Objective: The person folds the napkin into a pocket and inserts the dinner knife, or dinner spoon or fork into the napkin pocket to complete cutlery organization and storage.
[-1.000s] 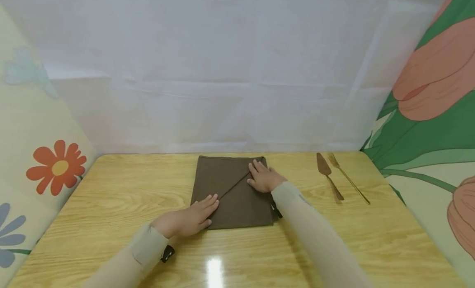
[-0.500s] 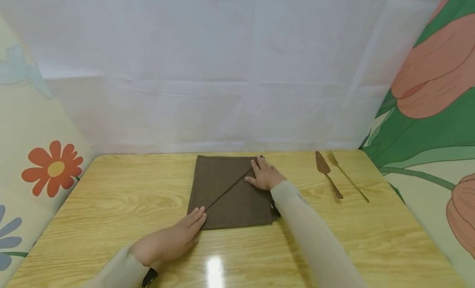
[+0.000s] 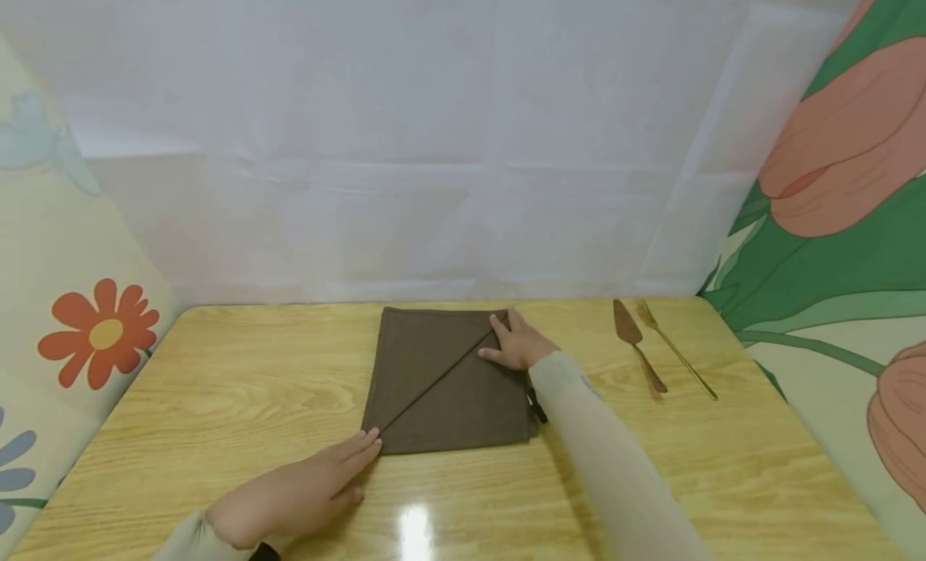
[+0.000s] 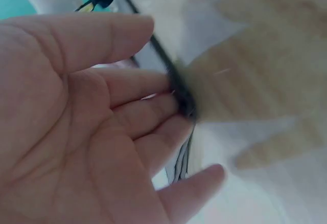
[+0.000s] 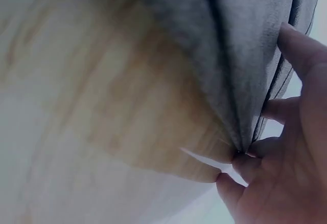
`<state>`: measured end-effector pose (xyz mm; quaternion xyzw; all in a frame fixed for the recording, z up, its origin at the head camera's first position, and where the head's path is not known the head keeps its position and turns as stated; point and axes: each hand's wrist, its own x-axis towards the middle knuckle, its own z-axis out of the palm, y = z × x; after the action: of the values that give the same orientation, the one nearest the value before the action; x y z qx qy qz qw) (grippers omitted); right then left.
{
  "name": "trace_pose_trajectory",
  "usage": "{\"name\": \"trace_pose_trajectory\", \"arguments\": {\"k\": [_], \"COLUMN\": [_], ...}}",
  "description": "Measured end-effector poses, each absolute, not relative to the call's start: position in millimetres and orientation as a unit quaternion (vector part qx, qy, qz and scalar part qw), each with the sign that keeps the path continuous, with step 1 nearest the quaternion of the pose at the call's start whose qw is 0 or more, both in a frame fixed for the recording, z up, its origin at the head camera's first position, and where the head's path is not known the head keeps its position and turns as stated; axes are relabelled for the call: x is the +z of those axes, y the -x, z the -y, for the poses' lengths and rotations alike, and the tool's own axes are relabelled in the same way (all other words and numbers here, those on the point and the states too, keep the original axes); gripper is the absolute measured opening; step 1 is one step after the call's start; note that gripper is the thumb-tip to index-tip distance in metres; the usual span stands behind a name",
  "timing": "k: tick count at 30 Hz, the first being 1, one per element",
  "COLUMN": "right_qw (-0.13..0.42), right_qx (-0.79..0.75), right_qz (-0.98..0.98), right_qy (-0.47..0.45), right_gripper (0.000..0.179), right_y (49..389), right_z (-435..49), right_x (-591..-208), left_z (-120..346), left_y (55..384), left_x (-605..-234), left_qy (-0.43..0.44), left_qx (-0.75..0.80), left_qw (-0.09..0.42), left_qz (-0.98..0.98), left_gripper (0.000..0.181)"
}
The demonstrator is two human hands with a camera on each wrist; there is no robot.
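Observation:
A dark brown cloth napkin (image 3: 441, 384) lies folded into a square on the table, a diagonal fold edge crossing it from the near left corner to the far right corner. At the near left corner my left hand (image 3: 297, 489) touches the cloth with straight fingertips. My right hand (image 3: 517, 344) rests on the far right corner, fingers spread. The left wrist view has my left palm (image 4: 102, 127) with its fingertips against the dark cloth edge (image 4: 176, 86). Layered folds of the napkin (image 5: 245, 45) meet the fingertips of my right hand (image 5: 286, 168) in the right wrist view.
A cake server (image 3: 628, 324) and a gold fork (image 3: 676, 348) lie side by side on the right of the wooden table (image 3: 239, 368). White sheeting (image 3: 434, 143) hangs behind its far edge, with floral panels at both sides.
My left hand has slid along the diagonal fold, leftward and nearer to me, from on the napkin to its near left corner. My right hand has shifted slightly and stays at the far right corner.

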<state>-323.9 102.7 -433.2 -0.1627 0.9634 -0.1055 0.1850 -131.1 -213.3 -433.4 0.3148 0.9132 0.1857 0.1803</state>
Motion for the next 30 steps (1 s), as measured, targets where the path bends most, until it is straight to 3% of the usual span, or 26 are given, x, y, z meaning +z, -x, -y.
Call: {"name": "trace_pose_trajectory", "arguments": {"k": [4, 10, 14, 19, 24, 30], "right_qw": [0.194, 0.209, 0.186, 0.124, 0.130, 0.118], "right_qx": [-0.115, -0.174, -0.217, -0.246, -0.351, -0.377], "right_qz": [-0.960, -0.940, -0.927, -0.923, -0.892, -0.883], "right_qy": [0.166, 0.208, 0.241, 0.270, 0.252, 0.253], "right_gripper": [0.080, 0.074, 0.062, 0.045, 0.037, 0.032], "right_y": [325.7, 329.5, 326.8, 305.7, 274.8, 239.4], "right_z": [-104.6, -114.7, -111.9, -91.7, -72.8, -52.0], "right_x": [-432.8, -431.3, -419.6, -409.5, -403.9, -396.7], "left_z": [220.1, 227.8, 233.2, 238.3, 244.1, 243.1], "left_y": [138.9, 156.6, 176.3, 203.3, 226.2, 254.2], "left_x": [-428.2, -426.1, -423.1, -415.4, -408.8, -409.5], "left_qy": [-0.314, -0.300, -0.267, -0.213, -0.151, -0.116], "left_qx": [0.198, 0.238, 0.258, 0.262, 0.301, 0.378], "left_qw": [0.180, 0.123, 0.084, 0.029, -0.021, 0.018], "left_qz": [-0.911, -0.916, -0.925, -0.941, -0.942, -0.918], "left_gripper": [0.052, 0.029, 0.022, 0.023, 0.025, 0.034]}}
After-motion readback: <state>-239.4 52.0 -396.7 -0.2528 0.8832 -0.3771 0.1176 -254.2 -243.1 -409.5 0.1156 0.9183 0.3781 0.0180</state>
